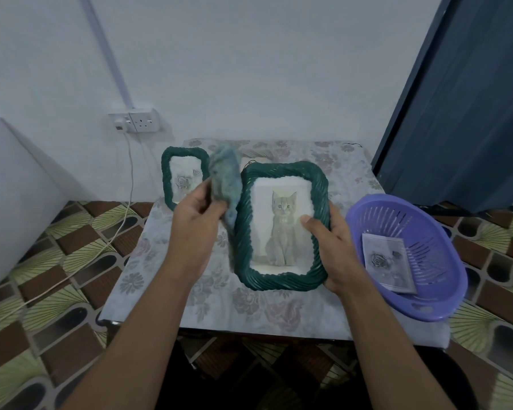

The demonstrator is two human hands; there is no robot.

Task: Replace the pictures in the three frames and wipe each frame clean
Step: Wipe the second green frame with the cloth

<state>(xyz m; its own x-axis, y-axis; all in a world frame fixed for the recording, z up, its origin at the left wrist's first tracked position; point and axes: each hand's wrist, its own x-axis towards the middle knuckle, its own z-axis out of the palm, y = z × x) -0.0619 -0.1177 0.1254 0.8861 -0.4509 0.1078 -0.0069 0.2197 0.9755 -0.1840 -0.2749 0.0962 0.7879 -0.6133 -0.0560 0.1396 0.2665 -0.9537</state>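
Note:
A large green woven frame with a cat picture is held tilted above the table. My right hand grips its right edge, thumb on the glass. My left hand holds a blue-green cloth just left of that frame; the cloth looks blurred. A smaller green woven frame with a rose picture stands at the back left of the table, partly hidden by my left hand and the cloth.
A low table with a floral cover stands against the white wall. A purple plastic basket at its right edge holds a rose picture. A white cable runs from a wall socket across the patterned floor. A dark door stands at right.

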